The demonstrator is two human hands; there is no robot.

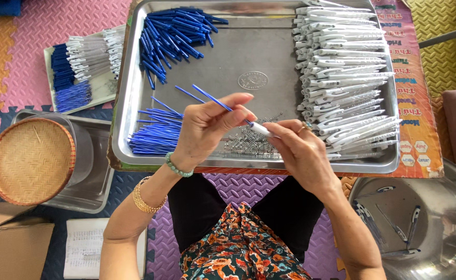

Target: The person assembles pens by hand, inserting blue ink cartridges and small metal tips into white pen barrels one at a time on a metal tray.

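- The left hand pinches a thin blue pen refill between thumb and fingertips, just above the near edge of the steel tray.
- The right hand is closed around a white pen barrel, with its tip pointing toward the left hand; the refill's lower end meets that tip.
- Both hands hover over the tray's near rim, close together, fingers almost touching.
- Under the hands, on the tray floor, lies a scatter of small metal springs.
- In the tray's far left corner lies a heap of blue refills; a second bundle of blue refills lies at the near left, just beside the left hand.
- Along the tray's right side is a long stack of white pen barrels.
- Left of the tray lies a flat board with assembled white-and-blue pens.
- Nearer and left of the tray, a round woven basket rests on a steel container.
- Right of the tray and nearer, a large steel basin holds a few finished pens.
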